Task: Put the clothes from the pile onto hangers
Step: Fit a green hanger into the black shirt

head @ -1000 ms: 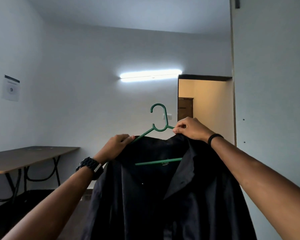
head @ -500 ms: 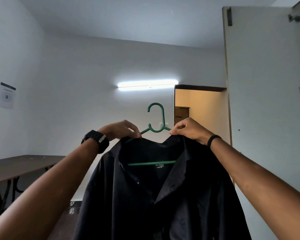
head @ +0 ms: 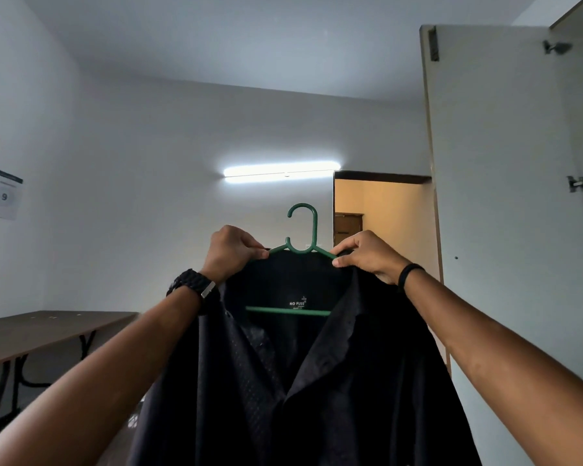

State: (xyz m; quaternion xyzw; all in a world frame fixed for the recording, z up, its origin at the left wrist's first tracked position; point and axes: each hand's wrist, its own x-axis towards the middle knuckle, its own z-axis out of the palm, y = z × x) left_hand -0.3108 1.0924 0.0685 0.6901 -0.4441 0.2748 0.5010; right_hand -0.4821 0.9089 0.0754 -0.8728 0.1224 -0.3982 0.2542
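A black shirt (head: 317,381) hangs lengthwise on a green hanger (head: 302,253), hook up. The left hand (head: 231,252) and right hand (head: 367,255) pinch its collar at the hanger's shoulders.

Green hanger (head: 302,230) carries a black, finely dotted shirt (head: 317,381).

Smooth green plastic hanger (head: 304,245); matt dark cloth shirt (head: 317,381).

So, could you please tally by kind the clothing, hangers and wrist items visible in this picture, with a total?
Dark shirt: 1, draped on the hanger, pinched at the shoulders by the left hand and the right hand
Green hanger: 1
Wristwatch: 1, left wrist
Black band: 1, right wrist
Total: 4
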